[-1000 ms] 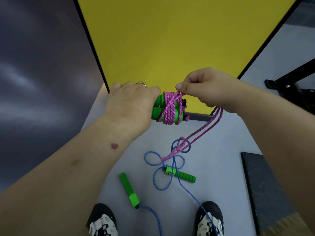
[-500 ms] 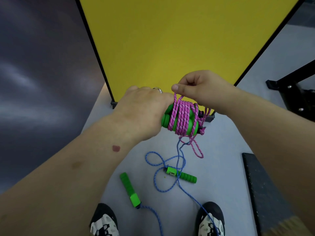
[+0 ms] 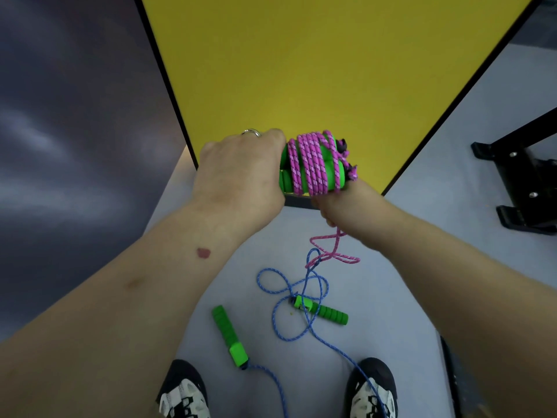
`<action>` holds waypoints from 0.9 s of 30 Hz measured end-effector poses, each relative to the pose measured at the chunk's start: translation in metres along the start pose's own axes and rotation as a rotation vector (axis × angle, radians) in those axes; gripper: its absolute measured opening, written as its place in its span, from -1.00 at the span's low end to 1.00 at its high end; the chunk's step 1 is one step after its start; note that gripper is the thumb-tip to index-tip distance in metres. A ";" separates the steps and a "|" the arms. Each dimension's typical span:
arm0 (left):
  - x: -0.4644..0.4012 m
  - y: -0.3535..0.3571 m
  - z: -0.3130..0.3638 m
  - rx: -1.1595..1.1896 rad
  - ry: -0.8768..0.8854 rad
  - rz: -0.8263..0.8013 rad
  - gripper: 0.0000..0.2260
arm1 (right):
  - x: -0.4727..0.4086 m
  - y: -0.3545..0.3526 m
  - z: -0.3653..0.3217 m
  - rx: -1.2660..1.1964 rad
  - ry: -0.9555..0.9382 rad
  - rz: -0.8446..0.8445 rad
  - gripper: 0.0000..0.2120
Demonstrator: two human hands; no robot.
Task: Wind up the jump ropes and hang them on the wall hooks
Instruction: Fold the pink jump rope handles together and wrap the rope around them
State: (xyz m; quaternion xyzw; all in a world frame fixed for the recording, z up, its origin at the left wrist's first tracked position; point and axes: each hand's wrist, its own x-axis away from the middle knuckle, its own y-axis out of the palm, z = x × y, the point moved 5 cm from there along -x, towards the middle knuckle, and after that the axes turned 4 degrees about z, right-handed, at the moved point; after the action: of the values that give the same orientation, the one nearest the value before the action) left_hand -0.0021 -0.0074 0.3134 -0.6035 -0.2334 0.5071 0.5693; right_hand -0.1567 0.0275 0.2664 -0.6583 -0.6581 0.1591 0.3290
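My left hand (image 3: 241, 173) grips two green handles (image 3: 324, 168) held side by side, with the pink jump rope (image 3: 307, 164) wound round them in several turns. My right hand (image 3: 337, 203) is under the bundle, mostly hidden by it, and holds the pink rope's loose end, which dangles in a short loop (image 3: 334, 251). On the floor below lies a blue jump rope (image 3: 289, 297) in loose loops, with one green handle (image 3: 230, 336) on the left and another green handle (image 3: 324, 310) on the right. No wall hooks are in view.
A yellow panel (image 3: 316, 64) with a dark frame stands straight ahead. A black metal stand (image 3: 518, 173) sits on the floor at the right, and a dark mat edge (image 3: 450, 372) lies at the lower right. My two shoes (image 3: 184, 390) stand beside the blue rope.
My right hand has moved from on top of the bundle to beneath it, carrying the pink rope round. The hanging pink tail has become shorter, and the bundle was lifted a little.
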 end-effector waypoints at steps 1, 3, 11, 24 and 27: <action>-0.001 0.000 -0.003 -0.010 -0.016 0.013 -0.77 | 0.003 0.005 0.000 -0.087 -0.023 0.020 -0.66; -0.001 0.000 -0.006 -0.027 -0.029 0.031 -0.76 | 0.011 0.014 -0.004 -0.267 -0.089 -0.009 -0.74; 0.001 -0.005 0.007 -0.054 0.038 0.056 -0.70 | 0.026 0.017 0.001 -0.932 0.098 -0.019 -0.46; 0.001 -0.011 -0.005 -0.049 -0.086 0.072 -0.72 | 0.029 0.013 0.001 -0.500 0.053 -0.119 -0.90; 0.003 -0.008 -0.009 -0.070 -0.083 0.087 -0.72 | 0.032 0.011 -0.008 -0.124 0.063 -0.089 -0.76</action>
State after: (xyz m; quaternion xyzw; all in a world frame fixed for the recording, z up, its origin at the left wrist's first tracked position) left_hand 0.0093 -0.0073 0.3183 -0.6110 -0.2480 0.5475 0.5153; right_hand -0.1402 0.0577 0.2721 -0.6521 -0.6847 0.0824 0.3151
